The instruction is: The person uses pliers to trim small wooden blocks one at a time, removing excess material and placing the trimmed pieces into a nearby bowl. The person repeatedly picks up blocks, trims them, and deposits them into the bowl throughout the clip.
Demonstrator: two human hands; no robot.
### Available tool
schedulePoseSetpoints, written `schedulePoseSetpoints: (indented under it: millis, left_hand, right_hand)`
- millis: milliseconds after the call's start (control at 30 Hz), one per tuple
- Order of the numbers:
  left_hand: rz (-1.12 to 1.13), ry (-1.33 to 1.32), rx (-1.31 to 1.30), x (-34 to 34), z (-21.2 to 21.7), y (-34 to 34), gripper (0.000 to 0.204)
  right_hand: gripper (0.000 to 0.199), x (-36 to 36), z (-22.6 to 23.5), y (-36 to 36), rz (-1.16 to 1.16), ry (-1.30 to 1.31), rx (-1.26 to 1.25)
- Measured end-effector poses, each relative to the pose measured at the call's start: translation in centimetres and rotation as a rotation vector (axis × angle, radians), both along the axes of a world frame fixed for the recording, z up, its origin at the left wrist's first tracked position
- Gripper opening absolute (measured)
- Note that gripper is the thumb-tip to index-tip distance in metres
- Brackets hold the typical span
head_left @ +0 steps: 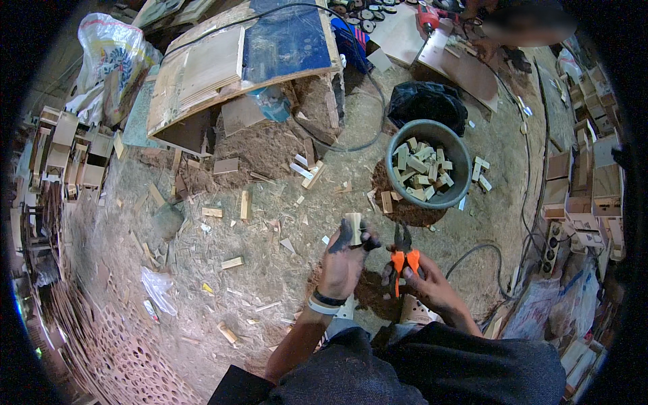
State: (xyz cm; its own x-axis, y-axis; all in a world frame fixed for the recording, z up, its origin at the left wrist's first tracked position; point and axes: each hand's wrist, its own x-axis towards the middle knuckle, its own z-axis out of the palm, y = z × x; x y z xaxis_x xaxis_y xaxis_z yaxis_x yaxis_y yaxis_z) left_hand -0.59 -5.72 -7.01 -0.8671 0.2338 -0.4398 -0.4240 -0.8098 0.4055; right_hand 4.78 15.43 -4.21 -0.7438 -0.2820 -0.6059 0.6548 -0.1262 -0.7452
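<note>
A small pale wooden block (pixel 354 227) is held upright in the fingers of my left hand (pixel 341 267), whose fingertips are dark with grime. To its right, my right hand (pixel 429 285) is wrapped round the orange handles of a pair of pliers (pixel 403 259). The pliers' dark jaws point away from me and are apart from the block. Beyond my hands stands a round grey-green basin (pixel 457 196), partly filled with similar short wooden blocks (pixel 420 166). Loose wooden blocks (pixel 482 169) lie just right of the basin.
A board-topped low table (pixel 202 67) stands at the far left, with sawdust beneath it. A black bag (pixel 426 104) sits behind the basin. Cables (pixel 501 263) run across the littered floor. At the far right, another person's hand (pixel 484 48) is near a red power tool (pixel 428 19).
</note>
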Motion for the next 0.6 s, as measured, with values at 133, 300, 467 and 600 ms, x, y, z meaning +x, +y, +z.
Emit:
schedulePoseSetpoints:
  millis: [133, 300, 467, 600]
  left_hand:
    - [-0.081, -0.131, 0.163, -0.4, 1.9, 1.0, 0.042]
    - [-0.197, -0.09, 0.154, -0.5, 4.0, 1.0, 0.046]
    - [-0.195, -0.061, 0.118, -0.6, 4.8, 0.9, 0.043]
    - [-0.219, -0.02, 0.085, -0.6, 4.6, 0.6, 0.043]
  right_hand:
    - [0.046, -0.2, 0.6, 1.0, 0.286, 0.216, 0.122]
    - [0.044, -0.5, 1.7, 1.0, 0.307, 0.284, 0.055]
    - [0.04, -1.0, 2.6, 1.2, 0.317, 0.194, -0.075]
    - [0.038, -1.5, 2.9, 1.3, 0.38, 0.228, -0.095]
